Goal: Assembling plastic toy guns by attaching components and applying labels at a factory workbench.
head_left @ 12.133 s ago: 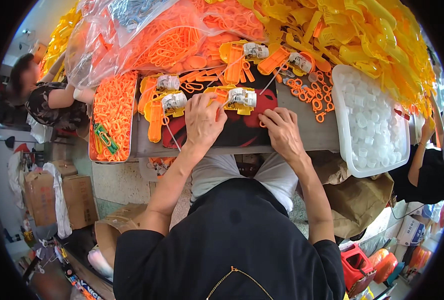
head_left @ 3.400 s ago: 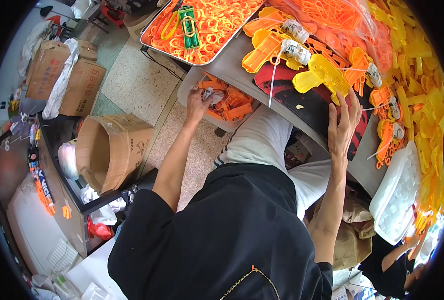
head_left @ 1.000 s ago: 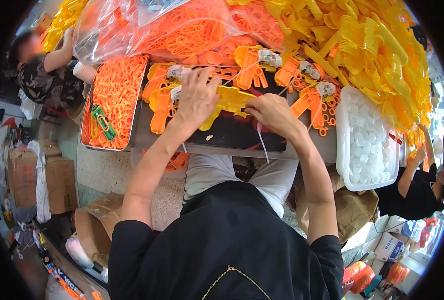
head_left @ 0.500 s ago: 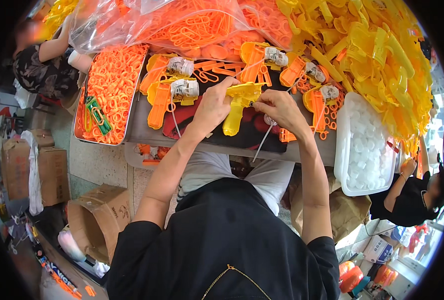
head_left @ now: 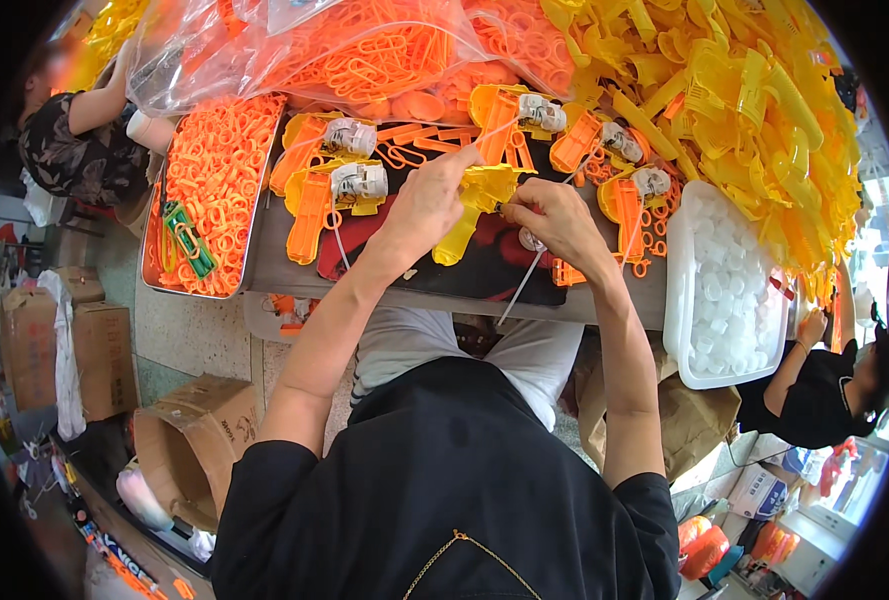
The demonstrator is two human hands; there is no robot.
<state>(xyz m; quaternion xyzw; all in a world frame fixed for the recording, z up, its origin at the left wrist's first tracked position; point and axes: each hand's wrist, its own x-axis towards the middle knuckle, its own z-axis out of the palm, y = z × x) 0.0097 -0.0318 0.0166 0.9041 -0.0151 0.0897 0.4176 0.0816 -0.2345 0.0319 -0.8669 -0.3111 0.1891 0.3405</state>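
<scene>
My left hand point(head_left: 426, 203) and my right hand point(head_left: 549, 218) hold one yellow plastic toy-gun piece point(head_left: 472, 208) between them, just above a dark mat point(head_left: 464, 262) on the table. A thin white cord point(head_left: 520, 288) hangs down from under my right hand over the table's front edge. Finished orange and yellow toy pieces with white reels point(head_left: 352, 186) lie on the table to the left of and beyond my hands.
A metal tray of orange plastic rings point(head_left: 214, 190) sits at the left. A white tray of white round parts point(head_left: 726, 290) stands at the right. Heaps of yellow parts point(head_left: 724, 100) and bagged orange parts point(head_left: 364, 55) fill the back. Other people sit at far left and far right. Cardboard boxes point(head_left: 189, 445) stand on the floor.
Seconds ago my left hand reached under the table to the left. Both hands have since come together on the yellow piece and lowered it slightly toward the mat.
</scene>
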